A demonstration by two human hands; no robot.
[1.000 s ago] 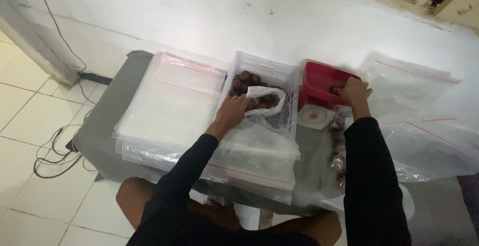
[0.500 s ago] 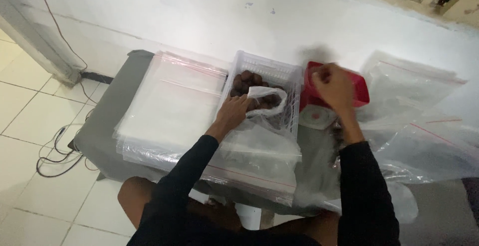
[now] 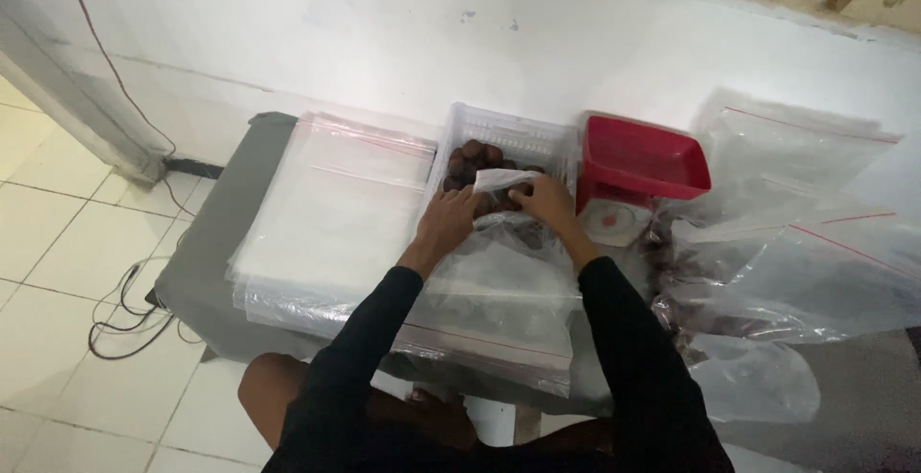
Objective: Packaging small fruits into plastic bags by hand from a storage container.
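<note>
A white slotted basket (image 3: 556, 139) at the middle back of the grey table holds several dark brown round fruits (image 3: 474, 154). A small clear plastic bag (image 3: 494, 181) lies with its mouth in the basket. My left hand (image 3: 451, 218) grips the bag's left rim. My right hand (image 3: 545, 201) grips the right side of the same bag, right beside the left hand. The fingertips of both are partly hidden in the plastic.
A red-trayed kitchen scale (image 3: 637, 158) stands right of the basket. Stacks of clear zip bags (image 3: 331, 206) cover the table's left, front and right (image 3: 815, 262). The grey table (image 3: 216, 233) meets a white wall behind. Cables (image 3: 120, 310) lie on the tiled floor at left.
My right hand left the red scale tray, swung left and came down onto the small bag in the basket. My left hand stayed on the bag.
</note>
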